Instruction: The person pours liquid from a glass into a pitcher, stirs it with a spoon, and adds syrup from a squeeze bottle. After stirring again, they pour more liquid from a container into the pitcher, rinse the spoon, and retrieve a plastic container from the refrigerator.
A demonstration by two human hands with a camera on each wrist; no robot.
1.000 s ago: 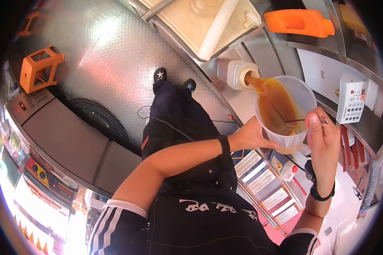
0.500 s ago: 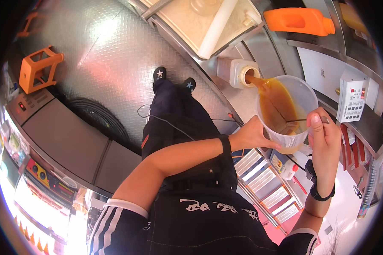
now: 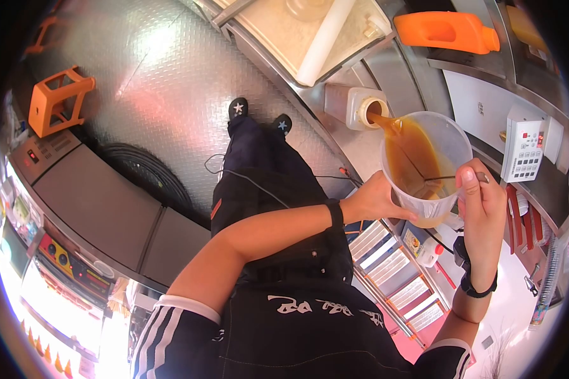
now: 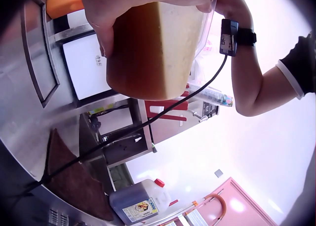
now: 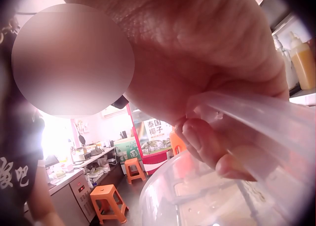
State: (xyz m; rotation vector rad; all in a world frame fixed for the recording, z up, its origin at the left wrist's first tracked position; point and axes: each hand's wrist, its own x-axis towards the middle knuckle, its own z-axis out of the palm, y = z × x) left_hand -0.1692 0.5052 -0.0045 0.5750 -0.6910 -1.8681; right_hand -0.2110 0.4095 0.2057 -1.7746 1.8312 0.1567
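A translucent plastic pitcher (image 3: pixel 455 136) is tilted in the head view, with amber-brown liquid (image 3: pixel 417 155) running from its lip into the round mouth of a plastic jug (image 3: pixel 348 104). My left hand (image 3: pixel 374 201) holds the pitcher's side low down, thumb spread along it. In the left wrist view that hand (image 4: pixel 143 3) wraps over the pitcher, brown liquid showing through its wall. My right hand (image 3: pixel 483 199) grips the pitcher at its handle side and pins a thin metal rod (image 3: pixel 446 179) under the thumb; the rod reaches into the liquid.
Beyond the jug sits a pale tray (image 3: pixel 278 31) with a white roll (image 3: pixel 325 44). An orange bottle (image 3: pixel 442 33) lies on the steel counter, near a keypad machine (image 3: pixel 523 148). A red-capped jug (image 4: pixel 138 201) stands lower down. An orange stool (image 3: pixel 60 101) is on the floor.
Liquid keeps streaming from the pitcher into the jug. Both hands hold nearly the same pose, and the head view has shifted only slightly.
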